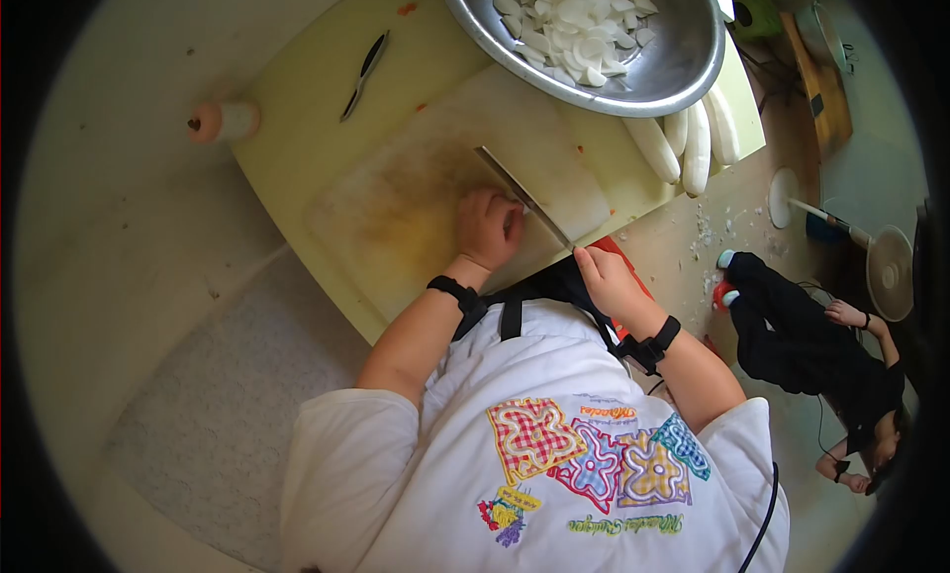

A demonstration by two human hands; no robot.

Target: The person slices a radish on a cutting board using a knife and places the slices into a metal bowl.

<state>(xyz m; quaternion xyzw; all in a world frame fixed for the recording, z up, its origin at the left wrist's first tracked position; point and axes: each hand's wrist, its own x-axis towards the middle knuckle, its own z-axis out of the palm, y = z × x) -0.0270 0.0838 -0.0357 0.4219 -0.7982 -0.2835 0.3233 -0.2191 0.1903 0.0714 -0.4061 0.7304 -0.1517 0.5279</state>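
Observation:
My right hand (609, 284) is closed around the handle of a kitchen knife (524, 195). The blade stands edge-down over the worn cutting board (554, 143), seen almost edge-on from above. Just left of the blade is my left hand (486, 227), its fingers curled down near the board. Whatever lies beneath those fingers is hidden, apart from a small pale bit by the blade. Beyond the board, a large metal bowl (683, 63) holds many thin white slices (584, 29). Several peeled white radishes (696, 143) lie beside the bowl, at the table's right edge.
A peeler (366, 75) lies on the yellow-green table (307, 108). A pink-topped container (226, 121) stands by its left edge. White scraps (712, 232) litter the floor at right. Another person in dark clothes (807, 335) is near a standing fan (888, 273).

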